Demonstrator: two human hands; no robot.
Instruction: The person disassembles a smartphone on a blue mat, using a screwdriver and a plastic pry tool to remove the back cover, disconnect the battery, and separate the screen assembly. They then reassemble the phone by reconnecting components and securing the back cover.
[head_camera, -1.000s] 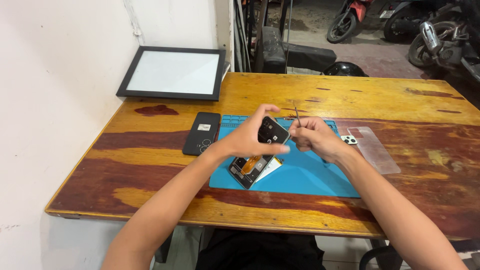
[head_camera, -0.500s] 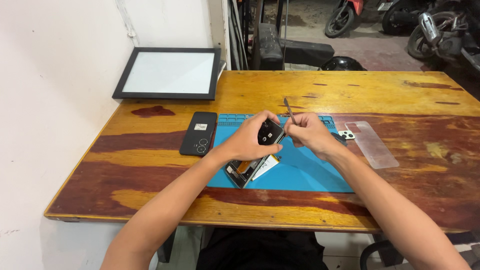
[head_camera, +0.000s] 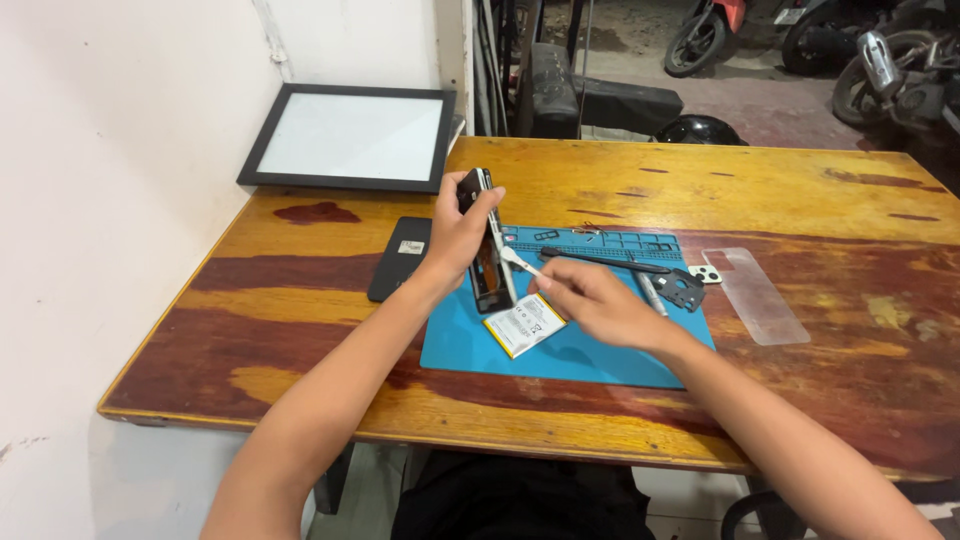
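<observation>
My left hand (head_camera: 462, 228) grips an opened phone body (head_camera: 489, 262) and holds it on its edge, lower end resting on the blue repair mat (head_camera: 600, 350). My right hand (head_camera: 588, 298) pinches a small white pry tool (head_camera: 522, 262) whose tip touches the phone's side. A flat white phone battery (head_camera: 524, 325) lies on the mat just below the phone. Dark tweezers (head_camera: 605, 262), a small black bracket (head_camera: 684, 287) and a pen-like tool (head_camera: 648, 294) lie on the mat beyond my right hand.
A black phone back cover (head_camera: 400, 257) lies left of the mat on the wooden table (head_camera: 800, 200). A clear plastic sheet (head_camera: 753, 294) and a small camera cover (head_camera: 707, 274) sit to the right. A black-framed white panel (head_camera: 350, 136) rests at the far left. Motorbikes stand behind.
My left hand has lifted the phone from low over the mat and turned it upright on its edge. My right hand came down lower and now puts the white tool against it.
</observation>
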